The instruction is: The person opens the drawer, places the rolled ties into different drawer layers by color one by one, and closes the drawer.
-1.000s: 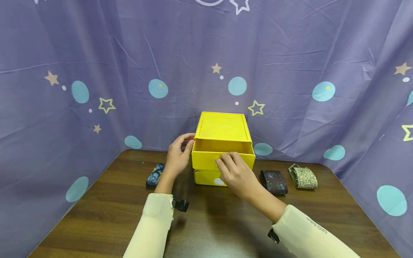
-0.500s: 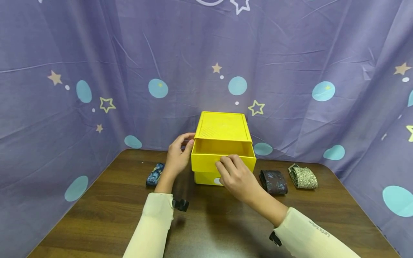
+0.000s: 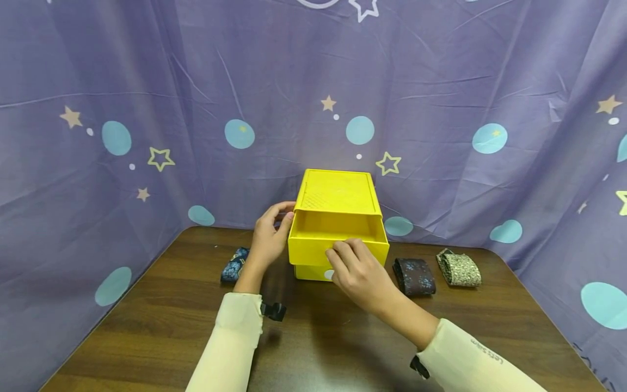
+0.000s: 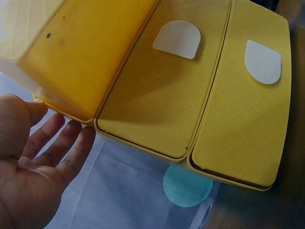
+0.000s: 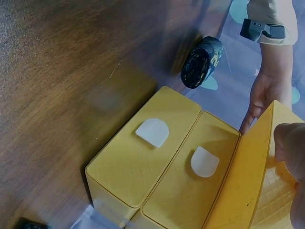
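Note:
A yellow drawer cabinet (image 3: pixel 338 190) stands at the back middle of the table, its top drawer (image 3: pixel 313 250) pulled partly out; the part of its inside that shows holds nothing. My right hand (image 3: pixel 360 275) grips the front of that drawer with curled fingers; the handle under them is hidden. My left hand (image 3: pixel 269 234) rests against the cabinet's left side near the top, fingers fairly straight. In the left wrist view two lower drawers, the middle drawer (image 4: pixel 157 86) and the bottom drawer (image 4: pixel 243 105), are closed and have white handles.
A rolled blue patterned necktie-like cloth (image 3: pixel 235 265) lies left of the cabinet, partly behind my left wrist. To the right lie a dark flowered folded cloth (image 3: pixel 415 276) and a green-gold speckled one (image 3: pixel 459 268). A purple curtain (image 3: pixel 294 81) hangs close behind the table (image 3: pixel 161 326).
My right hand has drawn the top drawer farther out toward me, and more of its inside shows. The left hand has stayed at the cabinet's side.

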